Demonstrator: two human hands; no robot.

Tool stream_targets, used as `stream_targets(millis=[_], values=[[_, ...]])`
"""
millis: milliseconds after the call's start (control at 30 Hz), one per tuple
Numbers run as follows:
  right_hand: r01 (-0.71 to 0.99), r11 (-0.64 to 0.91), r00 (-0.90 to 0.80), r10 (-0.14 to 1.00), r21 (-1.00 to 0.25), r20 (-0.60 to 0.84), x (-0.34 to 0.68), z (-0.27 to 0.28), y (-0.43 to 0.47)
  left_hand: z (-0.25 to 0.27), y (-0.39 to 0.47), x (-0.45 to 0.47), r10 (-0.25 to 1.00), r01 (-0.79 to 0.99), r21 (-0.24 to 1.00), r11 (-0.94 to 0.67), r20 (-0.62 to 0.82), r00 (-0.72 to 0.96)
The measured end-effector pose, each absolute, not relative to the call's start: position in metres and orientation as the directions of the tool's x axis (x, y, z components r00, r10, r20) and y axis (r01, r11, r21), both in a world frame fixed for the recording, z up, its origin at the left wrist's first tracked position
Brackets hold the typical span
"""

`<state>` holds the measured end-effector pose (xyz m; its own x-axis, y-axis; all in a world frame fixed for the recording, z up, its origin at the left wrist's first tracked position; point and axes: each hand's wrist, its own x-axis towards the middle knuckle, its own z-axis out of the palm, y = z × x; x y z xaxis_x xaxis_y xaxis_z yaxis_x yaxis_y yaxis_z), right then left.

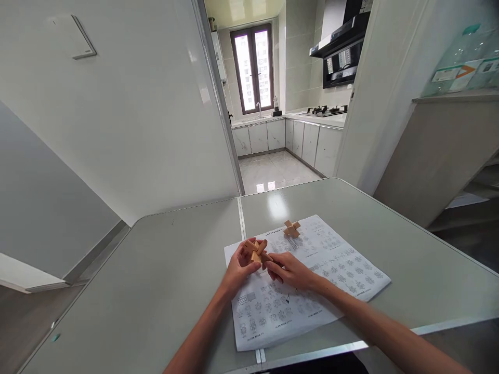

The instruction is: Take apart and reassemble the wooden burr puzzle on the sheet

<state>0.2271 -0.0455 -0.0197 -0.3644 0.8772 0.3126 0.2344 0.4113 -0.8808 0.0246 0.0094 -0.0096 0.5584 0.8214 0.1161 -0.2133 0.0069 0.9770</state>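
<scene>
A wooden interlocking puzzle (256, 250) of crossed blocks is held up over the printed sheet. My left hand (238, 267) wraps round it from the left, thumb along its lower side. From the right, my right hand (286, 267) pinches a darker wooden arm of it between thumb and fingers. Whether that arm is a separate stick I cannot tell. Farther back, a second wooden cross-shaped puzzle (292, 228) rests on the sheet, apart from both hands. The paper sheet (312, 306) carries rows of small printed diagrams and lies under my hands.
The pale grey-green table (163, 291) has a metal seam down its middle. A small green cap (55, 337) lies near its left edge. Large plastic bottles (456, 72) stand on a ledge at right. Beyond the doorway is a kitchen with a gas hob (325, 110).
</scene>
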Motion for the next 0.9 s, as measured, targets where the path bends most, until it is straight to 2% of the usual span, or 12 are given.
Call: stream_targets(millis=[233, 500, 667, 900], values=[[0.237, 0.407, -0.388, 0.872, -0.882, 0.298, 0.2286, -0.0199, -0.0477, -0.0082, 0.0107, 0.0232, 0.791, -0.180, 0.983, -0.033, 0.136, 0.597], [0.298, 0.366, -0.274, 0.917, -0.882, 0.289, 0.2257, -0.0273, -0.0431, -0.0070, 0.0124, 0.0220, 0.788, -0.141, 0.987, -0.083, 0.151, 0.597], [0.219, 0.373, -0.363, 0.889, -0.901, 0.280, 0.2276, -0.0251, -0.0443, -0.0108, 0.0108, 0.0242, 0.809, -0.165, 0.980, -0.114, 0.188, 0.557], [0.175, 0.353, -0.396, 0.880, -0.919, 0.263, 0.2269, -0.0225, -0.0474, -0.0110, 0.0100, 0.0210, 0.764, -0.163, 0.976, -0.143, 0.213, 0.609]])
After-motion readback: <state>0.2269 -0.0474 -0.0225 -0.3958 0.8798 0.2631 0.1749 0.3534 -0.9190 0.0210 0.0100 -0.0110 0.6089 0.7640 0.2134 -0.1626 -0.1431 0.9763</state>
